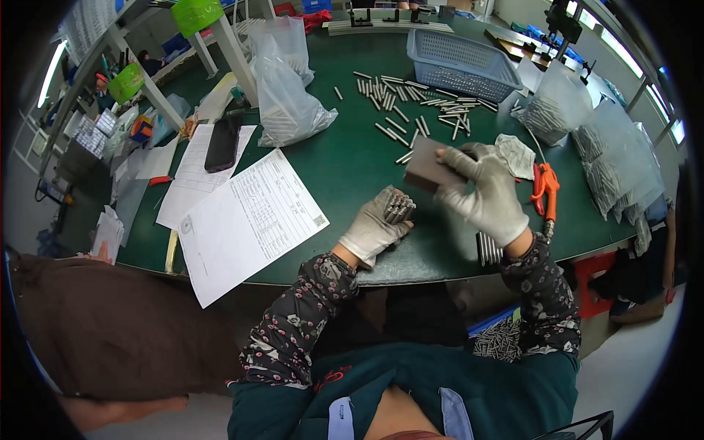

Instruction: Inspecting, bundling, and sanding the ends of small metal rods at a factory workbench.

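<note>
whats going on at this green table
A person in white gloves sits at a green table. Their left hand grips a bundle of short metal pins, ends up. Their right hand holds a flat brown block just above them. More pins lie scattered by a blue basket.

green table (pixel 352 169) | on it: loose metal pins (pixel 411 103), blue basket (pixel 462 64), papers (pixel 246 220), plastic bags (pixel 282 95), orange pliers (pixel 546 189)
</note>
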The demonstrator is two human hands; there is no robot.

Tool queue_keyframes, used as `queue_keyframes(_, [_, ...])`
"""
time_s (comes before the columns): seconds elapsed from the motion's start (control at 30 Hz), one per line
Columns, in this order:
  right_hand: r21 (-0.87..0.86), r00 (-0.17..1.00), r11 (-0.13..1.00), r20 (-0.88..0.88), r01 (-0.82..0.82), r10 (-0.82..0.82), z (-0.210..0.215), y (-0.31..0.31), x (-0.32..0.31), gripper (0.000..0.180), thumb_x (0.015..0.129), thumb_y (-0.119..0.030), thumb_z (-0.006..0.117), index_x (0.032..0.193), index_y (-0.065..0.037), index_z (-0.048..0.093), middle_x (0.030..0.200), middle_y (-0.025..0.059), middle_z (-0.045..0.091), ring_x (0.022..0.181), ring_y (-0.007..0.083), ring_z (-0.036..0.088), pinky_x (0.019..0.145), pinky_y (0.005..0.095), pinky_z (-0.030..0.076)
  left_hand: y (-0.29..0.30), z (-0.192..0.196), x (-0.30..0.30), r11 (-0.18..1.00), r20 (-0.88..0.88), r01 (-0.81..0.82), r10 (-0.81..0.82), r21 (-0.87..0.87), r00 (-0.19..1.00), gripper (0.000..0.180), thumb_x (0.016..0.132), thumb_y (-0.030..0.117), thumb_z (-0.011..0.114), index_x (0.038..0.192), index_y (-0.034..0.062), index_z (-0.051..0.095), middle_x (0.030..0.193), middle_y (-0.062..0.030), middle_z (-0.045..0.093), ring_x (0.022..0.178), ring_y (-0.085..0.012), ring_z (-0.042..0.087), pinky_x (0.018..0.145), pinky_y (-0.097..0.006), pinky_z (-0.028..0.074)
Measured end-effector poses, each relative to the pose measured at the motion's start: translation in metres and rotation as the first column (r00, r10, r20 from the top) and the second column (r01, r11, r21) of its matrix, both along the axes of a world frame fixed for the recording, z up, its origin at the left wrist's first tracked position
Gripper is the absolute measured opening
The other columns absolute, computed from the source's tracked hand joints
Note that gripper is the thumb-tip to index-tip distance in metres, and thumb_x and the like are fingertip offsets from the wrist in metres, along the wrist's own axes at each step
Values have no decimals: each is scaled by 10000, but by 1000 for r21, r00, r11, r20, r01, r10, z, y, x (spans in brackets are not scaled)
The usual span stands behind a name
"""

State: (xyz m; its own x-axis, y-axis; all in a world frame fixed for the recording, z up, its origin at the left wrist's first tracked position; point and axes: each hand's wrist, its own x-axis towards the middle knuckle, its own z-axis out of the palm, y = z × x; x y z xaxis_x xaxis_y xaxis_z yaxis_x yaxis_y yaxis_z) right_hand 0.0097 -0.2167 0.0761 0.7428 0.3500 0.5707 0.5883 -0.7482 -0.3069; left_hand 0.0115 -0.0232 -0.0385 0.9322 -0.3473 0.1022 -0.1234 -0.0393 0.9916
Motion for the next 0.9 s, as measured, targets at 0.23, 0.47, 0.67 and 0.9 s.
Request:
queue_keyframes(0.23, [-14,990,997,-121,72,-73,-12,-2,6,419,657,-311,611,1020,-102,632,911,206,573,857,329,526,793,398,428,-3,5,-2,1000,-97,24,-23,4,995,392,698,21,666,1039,53,477,783,-7,563,627,-72,532,577,-203,453])
queue_keyframes(0.47, [-128,994,986,16,106,-105,0,-1,4,365,657,-283,613,971,-100,641,836,156,566,825,298,521,741,392,426,-4,22,-10,998,-134,63,-63,-3,989,482,683,5,666,1107,21,438,963,-54,547,860,-120,534,751,-244,459])
queue_keyframes(0.67, [-324,953,896,69,303,-296,-9,0,17,358,678,-322,594,965,-115,649,816,148,560,815,307,514,741,376,423,-5,28,-7,998,-190,64,-62,3,980,405,690,-4,662,1038,16,457,892,-32,569,845,-114,543,719,-241,468])
queue_keyframes(0.9, [-217,981,960,-34,178,-190,-3,2,8,369,653,-291,595,971,-113,653,812,170,561,844,300,516,728,389,430,-3,29,-8,996,-181,87,-84,9,980,423,697,17,666,1068,30,464,940,-34,572,872,-99,538,733,-248,468])
